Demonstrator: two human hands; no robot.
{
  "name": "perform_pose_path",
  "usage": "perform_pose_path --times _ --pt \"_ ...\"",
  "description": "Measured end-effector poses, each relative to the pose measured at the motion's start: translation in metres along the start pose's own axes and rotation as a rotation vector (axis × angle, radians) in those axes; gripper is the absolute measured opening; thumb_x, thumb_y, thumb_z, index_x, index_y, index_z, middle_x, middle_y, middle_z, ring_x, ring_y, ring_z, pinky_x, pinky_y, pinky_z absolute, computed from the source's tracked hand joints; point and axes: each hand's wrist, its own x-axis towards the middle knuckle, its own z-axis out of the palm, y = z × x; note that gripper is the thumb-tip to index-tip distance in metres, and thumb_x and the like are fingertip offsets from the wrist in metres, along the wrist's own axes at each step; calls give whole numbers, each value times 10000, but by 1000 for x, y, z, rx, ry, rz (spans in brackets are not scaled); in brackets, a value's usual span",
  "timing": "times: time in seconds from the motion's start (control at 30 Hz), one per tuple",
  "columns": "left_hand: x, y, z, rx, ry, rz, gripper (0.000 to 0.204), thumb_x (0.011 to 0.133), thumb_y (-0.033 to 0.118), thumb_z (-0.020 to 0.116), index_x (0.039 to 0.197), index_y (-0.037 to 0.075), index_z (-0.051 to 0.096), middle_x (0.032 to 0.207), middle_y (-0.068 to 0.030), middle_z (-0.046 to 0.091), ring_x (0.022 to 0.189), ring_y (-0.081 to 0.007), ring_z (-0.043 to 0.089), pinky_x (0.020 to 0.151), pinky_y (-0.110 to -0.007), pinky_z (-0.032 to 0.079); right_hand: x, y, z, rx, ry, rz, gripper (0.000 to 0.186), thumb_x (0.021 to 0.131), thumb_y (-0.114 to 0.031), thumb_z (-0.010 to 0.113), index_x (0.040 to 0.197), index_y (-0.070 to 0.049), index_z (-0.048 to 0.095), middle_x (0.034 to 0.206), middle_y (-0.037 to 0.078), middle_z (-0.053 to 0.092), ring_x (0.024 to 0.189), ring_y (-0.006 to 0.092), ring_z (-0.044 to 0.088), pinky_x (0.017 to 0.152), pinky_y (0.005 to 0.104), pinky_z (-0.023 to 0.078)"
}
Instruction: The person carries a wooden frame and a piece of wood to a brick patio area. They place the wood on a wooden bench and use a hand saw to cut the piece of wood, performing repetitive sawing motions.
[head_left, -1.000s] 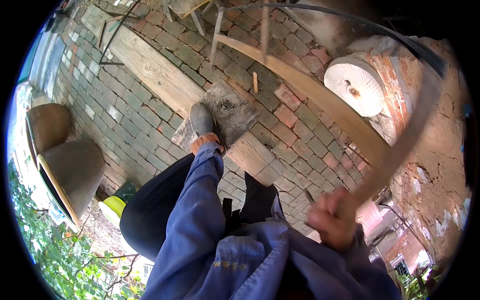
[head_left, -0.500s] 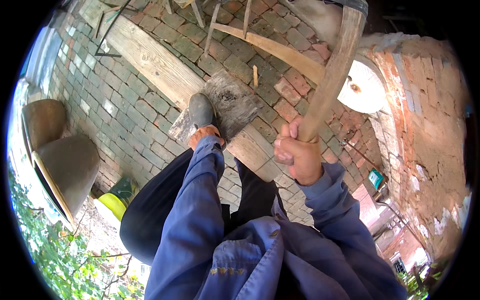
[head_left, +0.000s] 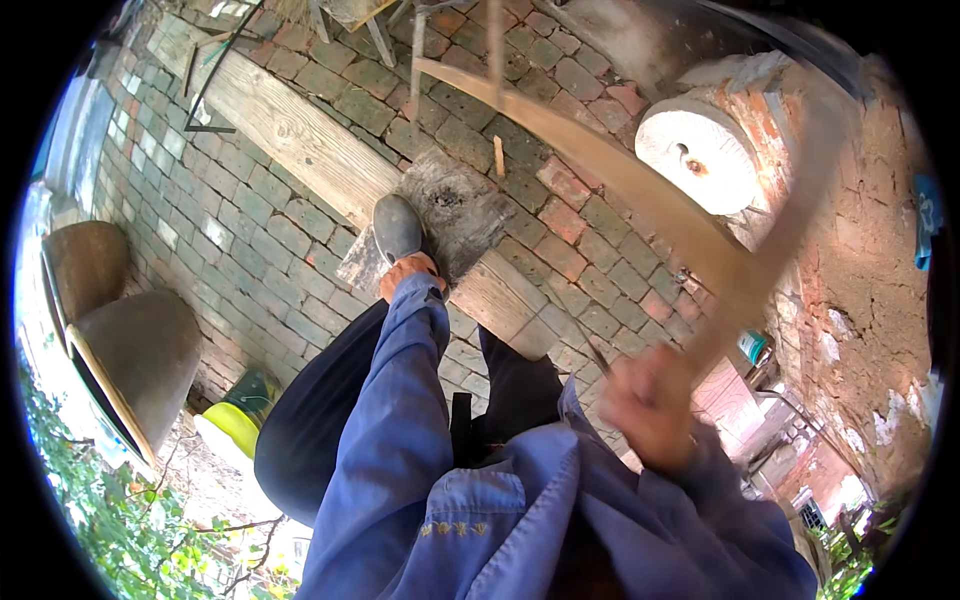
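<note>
My right hand (head_left: 650, 405), smeared by motion, is closed around the lower end of a wooden frame saw (head_left: 610, 190). The saw's near upright is blurred and leans up to the right. Its curved stretcher runs to a thin far upright, and a thin dark line like the blade leaves my fist. On the left, my left hand (head_left: 408, 272) is down at a dark shoe (head_left: 400, 228); its fingers cannot be made out. The shoe stands on a weathered grey board (head_left: 465, 205) with a dark knot, which lies across a long pale plank (head_left: 300, 130).
A round white stone-like disc (head_left: 700, 155) stands by the rough brick wall (head_left: 860, 230) on the right. Large brown pots (head_left: 140, 340) and a yellow-green container (head_left: 232, 428) are at the left. A small wood offcut (head_left: 499, 156) lies on the brick paving (head_left: 260, 225).
My right hand has drawn the frame saw down and to the right, toward my body, uncovering more of the white disc. My left hand and the shoe stay in place.
</note>
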Motion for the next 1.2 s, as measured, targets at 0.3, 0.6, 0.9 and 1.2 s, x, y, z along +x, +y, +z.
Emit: perform_pose_path --times 0.3,0.6,0.9,1.2 --pt "-15 21 -9 52 1 71 315 670 329 775 982 327 730 1131 -28 681 1094 -225 639 930 -341 492 38 14 14 94 59 43 314 748 93 607 734 -88 352 635 -13 369 576 83 342 527 287 329" --pt "-1 8 4 114 61 23 356 693 348 780 1014 202 731 1124 -48 695 1080 -236 653 874 -342 528 -82 -16 -35 839 -54 81 363 786 228 516 828 -106 379 704 40 403 611 121 373 560 280 346" --pt "3 25 2 114 50 46 352 692 347 782 1005 196 733 1125 -53 695 1079 -237 653 872 -344 529 86 78 43 585 155 108 319 766 120 589 753 -100 358 638 -15 380 527 86 357 462 275 286" --pt "2 15 1 81 30 23 347 691 347 784 996 190 735 1126 -57 695 1078 -238 654 869 -345 531 -113 -2 -48 816 -47 56 385 743 246 569 820 -100 421 698 52 445 604 155 452 523 311 356"
